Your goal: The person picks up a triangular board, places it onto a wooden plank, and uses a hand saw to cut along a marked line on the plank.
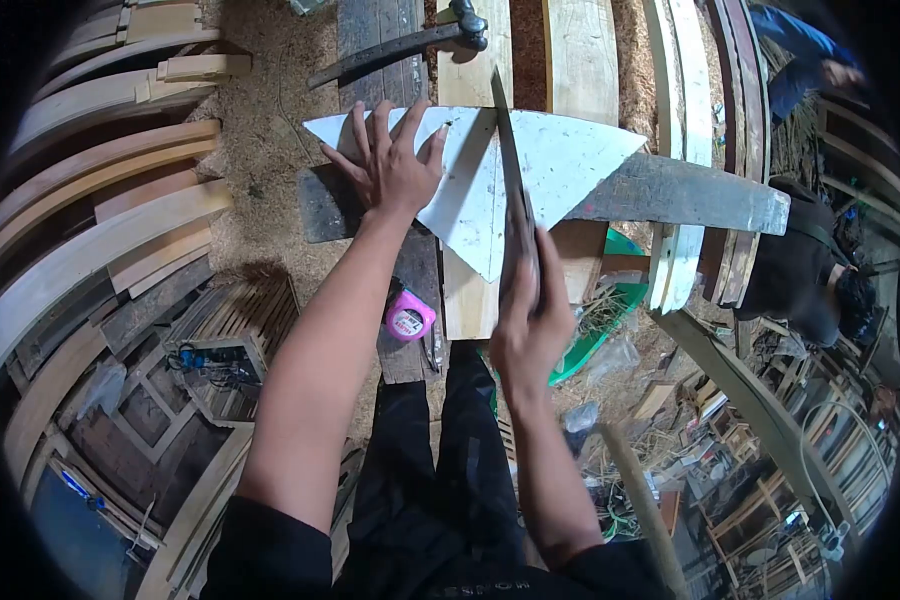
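Observation:
My left hand (395,165) lies with spread fingers on the left part of a white, roughly triangular board (570,145). In my right hand (532,335) is a handsaw (515,175), gripped by its handle and seen nearly edge-on. Its blade runs up across the middle of the board, past the curved far edge. The board rests over wooden planks (470,310), its point toward me. Just beyond the board lies a hammer (400,52). A pink tape measure (410,316) sits on a plank between my forearms.
A grey plank (680,190) crosses under the board to the right. A green basin (600,335) stands below the planks. Curved timber pieces (120,150) are stacked at the left. At the right are a crouching person in dark clothes (795,260) and another person's blue sleeve (805,40).

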### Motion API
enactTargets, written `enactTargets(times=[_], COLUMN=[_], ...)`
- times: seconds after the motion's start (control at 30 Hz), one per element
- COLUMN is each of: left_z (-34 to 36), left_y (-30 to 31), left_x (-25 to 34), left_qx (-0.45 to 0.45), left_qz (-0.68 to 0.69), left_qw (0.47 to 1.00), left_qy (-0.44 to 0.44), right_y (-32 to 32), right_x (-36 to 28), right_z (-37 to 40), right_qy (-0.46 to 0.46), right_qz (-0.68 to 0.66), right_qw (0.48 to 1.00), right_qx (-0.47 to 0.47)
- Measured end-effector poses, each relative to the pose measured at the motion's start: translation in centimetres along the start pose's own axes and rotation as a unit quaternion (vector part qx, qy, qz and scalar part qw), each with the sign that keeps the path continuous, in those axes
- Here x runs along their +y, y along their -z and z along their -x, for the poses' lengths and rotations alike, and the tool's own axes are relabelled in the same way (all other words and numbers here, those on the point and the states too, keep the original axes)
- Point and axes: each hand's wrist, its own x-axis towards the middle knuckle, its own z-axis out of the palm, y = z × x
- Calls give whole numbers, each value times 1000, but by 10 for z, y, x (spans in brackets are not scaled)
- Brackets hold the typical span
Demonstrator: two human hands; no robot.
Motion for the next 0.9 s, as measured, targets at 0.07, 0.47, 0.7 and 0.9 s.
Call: enactTargets(times=[0.07, 0.47, 0.7, 0.9], left_z=[2, 1, 1, 4], left_y=[0, -7, -2, 1], left_x=[-2, -8, 0, -4], left_qx=[-3, -3, -7, -29], left_qz=[2, -9, 7, -12], left_qw=[1000, 1000, 1000, 998], left_qy=[1, -6, 9, -46], right_y=[13, 17, -19, 3], right_x=[-6, -8, -13, -8], right_z=[34, 19, -50, -4], right_qy=[-29, -50, -80, -100], right_qz=[-20, -29, 16, -40], right_qw=[999, 997, 994, 994], right_qx=[-2, -49, -74, -20])
